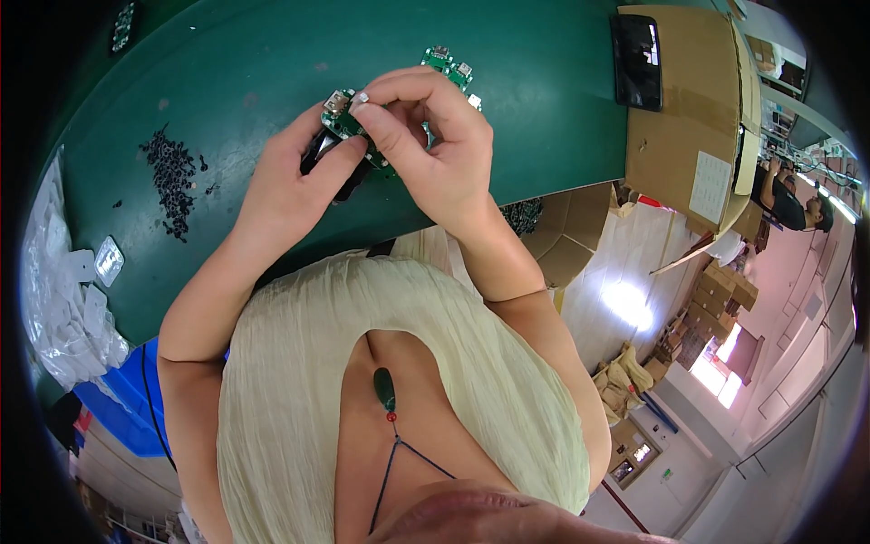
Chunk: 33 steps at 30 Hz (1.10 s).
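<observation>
My left hand [294,181] is closed around a small green circuit board [337,120] with a metal port at its corner. A black piece [352,184] lies against the board under the left thumb, partly hidden by the fingers. Over the board, my right hand [435,136] pinches a tiny white part [361,98] between thumb and forefinger, touching or just above the board's edge. Its exact kind is too small to tell. Just beyond the right hand, more green circuit boards [441,60] rest on the green table, partly covered by that hand.
Loose small black parts [170,181] lie in a heap on the green table [263,54]. Clear plastic bags [59,299] crowd its left edge. At right stand a cardboard box [675,118] with a black phone-like device [637,62] against it, and an open carton [573,238]. Another person [790,204] is far off.
</observation>
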Each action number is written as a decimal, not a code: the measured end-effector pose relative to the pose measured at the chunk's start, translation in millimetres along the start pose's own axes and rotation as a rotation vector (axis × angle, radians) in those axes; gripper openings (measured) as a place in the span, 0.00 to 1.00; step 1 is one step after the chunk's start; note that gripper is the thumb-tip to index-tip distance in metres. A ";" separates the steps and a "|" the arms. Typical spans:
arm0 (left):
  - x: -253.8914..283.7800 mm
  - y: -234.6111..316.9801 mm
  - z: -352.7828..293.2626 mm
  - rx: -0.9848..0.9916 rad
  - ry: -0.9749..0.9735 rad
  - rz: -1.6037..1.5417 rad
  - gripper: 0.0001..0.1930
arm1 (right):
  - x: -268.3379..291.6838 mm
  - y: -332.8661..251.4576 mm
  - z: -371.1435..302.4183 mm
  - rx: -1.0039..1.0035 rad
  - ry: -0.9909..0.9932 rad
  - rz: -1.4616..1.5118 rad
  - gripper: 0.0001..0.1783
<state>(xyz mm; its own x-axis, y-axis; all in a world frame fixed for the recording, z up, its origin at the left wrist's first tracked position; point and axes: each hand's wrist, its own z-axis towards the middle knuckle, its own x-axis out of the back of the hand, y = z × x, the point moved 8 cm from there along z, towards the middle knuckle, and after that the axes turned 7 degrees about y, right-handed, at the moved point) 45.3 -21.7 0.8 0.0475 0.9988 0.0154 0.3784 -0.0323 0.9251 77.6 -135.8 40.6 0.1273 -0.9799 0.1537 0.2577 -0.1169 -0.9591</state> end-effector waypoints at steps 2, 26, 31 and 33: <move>0.0 -2.0 0.6 0.010 -0.018 -0.004 0.13 | -1.4 4.7 -0.6 -0.063 -0.016 0.041 0.06; 6.1 3.1 -8.2 0.090 -0.064 -0.150 0.16 | -6.9 -11.1 15.9 0.071 -0.346 -0.065 0.04; 3.3 1.7 -6.2 0.135 -0.077 -0.143 0.16 | -8.1 21.8 6.9 -0.363 -0.249 0.404 0.06; 4.3 0.0 -5.7 0.137 -0.078 -0.155 0.16 | -11.5 23.6 6.2 -0.403 -0.241 0.450 0.06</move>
<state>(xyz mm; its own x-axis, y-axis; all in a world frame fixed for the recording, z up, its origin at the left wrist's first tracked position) 40.2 -17.1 3.0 0.0481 0.9863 -0.1575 0.5087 0.1115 0.8537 88.2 -126.3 17.6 0.3620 -0.8890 -0.2804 -0.2450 0.1995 -0.9488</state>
